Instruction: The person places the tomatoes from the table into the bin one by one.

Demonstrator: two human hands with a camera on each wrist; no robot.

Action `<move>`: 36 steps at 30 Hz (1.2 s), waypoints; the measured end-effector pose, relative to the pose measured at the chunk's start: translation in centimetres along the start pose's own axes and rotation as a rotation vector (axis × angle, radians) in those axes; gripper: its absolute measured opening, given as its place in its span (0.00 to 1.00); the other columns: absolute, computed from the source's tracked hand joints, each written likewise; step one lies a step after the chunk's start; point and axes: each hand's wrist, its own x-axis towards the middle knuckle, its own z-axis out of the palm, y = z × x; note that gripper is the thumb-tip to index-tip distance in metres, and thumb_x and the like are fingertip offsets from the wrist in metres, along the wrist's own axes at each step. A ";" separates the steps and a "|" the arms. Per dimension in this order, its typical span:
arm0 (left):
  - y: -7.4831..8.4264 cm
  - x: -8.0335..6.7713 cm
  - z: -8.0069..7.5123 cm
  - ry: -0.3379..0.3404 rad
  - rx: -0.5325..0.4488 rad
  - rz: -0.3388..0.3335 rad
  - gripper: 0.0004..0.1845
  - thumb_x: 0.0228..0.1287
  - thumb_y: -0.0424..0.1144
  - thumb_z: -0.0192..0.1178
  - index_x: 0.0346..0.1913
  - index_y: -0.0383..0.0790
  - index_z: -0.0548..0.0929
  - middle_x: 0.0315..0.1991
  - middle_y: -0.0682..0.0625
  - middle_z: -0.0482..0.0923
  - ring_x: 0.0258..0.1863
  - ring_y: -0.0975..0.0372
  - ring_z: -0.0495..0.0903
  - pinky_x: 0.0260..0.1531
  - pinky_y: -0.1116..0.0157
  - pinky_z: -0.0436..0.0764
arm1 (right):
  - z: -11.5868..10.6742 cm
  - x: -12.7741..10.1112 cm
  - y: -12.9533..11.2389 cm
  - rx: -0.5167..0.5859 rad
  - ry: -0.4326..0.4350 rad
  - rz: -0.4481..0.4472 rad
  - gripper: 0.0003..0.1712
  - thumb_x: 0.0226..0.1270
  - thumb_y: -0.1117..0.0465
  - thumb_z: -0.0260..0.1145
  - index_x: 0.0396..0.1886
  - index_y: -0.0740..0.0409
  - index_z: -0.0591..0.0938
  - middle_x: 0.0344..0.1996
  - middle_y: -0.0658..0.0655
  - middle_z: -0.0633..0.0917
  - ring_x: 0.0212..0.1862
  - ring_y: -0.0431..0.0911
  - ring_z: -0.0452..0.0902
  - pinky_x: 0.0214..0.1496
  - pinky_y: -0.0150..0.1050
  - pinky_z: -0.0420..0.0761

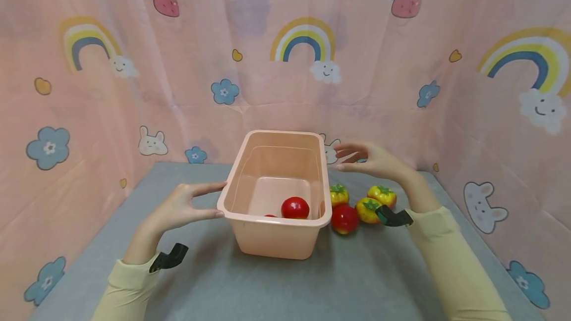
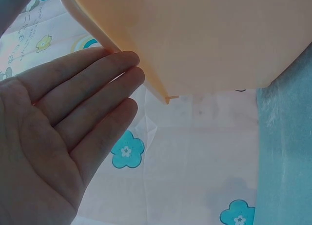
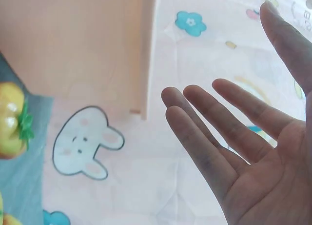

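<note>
A peach-coloured plastic tub (image 1: 276, 239) stands in the middle of the table, its inside facing me. Inside it lies a red round fruit (image 1: 295, 208), with a sliver of another red one showing over the front rim. My left hand (image 1: 178, 207) is at the tub's left rim, fingers straight and fingertips touching the edge, thumb apart from them. Off the right rim, my right hand (image 1: 372, 161) hovers with spread fingers and an empty palm. Below it, beside the tub, sit yellow persimmon-like fruits (image 1: 368, 210) with green tops and a red round fruit (image 1: 345, 219).
A grey cloth covers the table (image 1: 200, 281). Behind and along both sides hangs a pink curtain (image 1: 187, 98) printed with rainbows, bunnies and flowers. The tub's far end stands close to the curtain.
</note>
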 end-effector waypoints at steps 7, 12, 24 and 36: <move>-0.1 0.0 0.0 0.004 0.013 -0.012 0.34 0.50 0.55 0.70 0.62 0.52 0.76 0.58 0.57 0.78 0.59 0.61 0.76 0.54 0.54 0.77 | -0.3 -1.2 1.5 -0.035 0.010 0.050 0.33 0.61 0.45 0.67 0.64 0.51 0.72 0.58 0.61 0.79 0.55 0.56 0.78 0.51 0.54 0.80; -0.1 0.0 0.1 0.001 0.010 -0.013 0.34 0.50 0.55 0.70 0.62 0.53 0.76 0.58 0.57 0.78 0.60 0.61 0.75 0.55 0.54 0.77 | -0.5 -2.1 2.4 -0.040 0.004 0.092 0.34 0.61 0.44 0.66 0.64 0.51 0.72 0.58 0.61 0.79 0.56 0.57 0.77 0.52 0.55 0.80; -0.1 0.0 0.0 -0.001 0.013 -0.008 0.35 0.50 0.55 0.70 0.63 0.52 0.75 0.58 0.57 0.77 0.60 0.61 0.75 0.55 0.54 0.77 | -0.4 -3.9 5.3 -0.022 0.019 0.140 0.31 0.63 0.47 0.65 0.63 0.54 0.72 0.57 0.61 0.79 0.56 0.59 0.76 0.52 0.54 0.80; -0.1 0.0 0.1 0.004 -0.002 -0.003 0.34 0.50 0.55 0.70 0.63 0.52 0.75 0.58 0.57 0.77 0.60 0.61 0.75 0.55 0.54 0.77 | -0.5 -5.2 9.2 0.010 0.055 0.156 0.30 0.66 0.49 0.63 0.64 0.57 0.71 0.56 0.65 0.79 0.56 0.61 0.76 0.53 0.57 0.78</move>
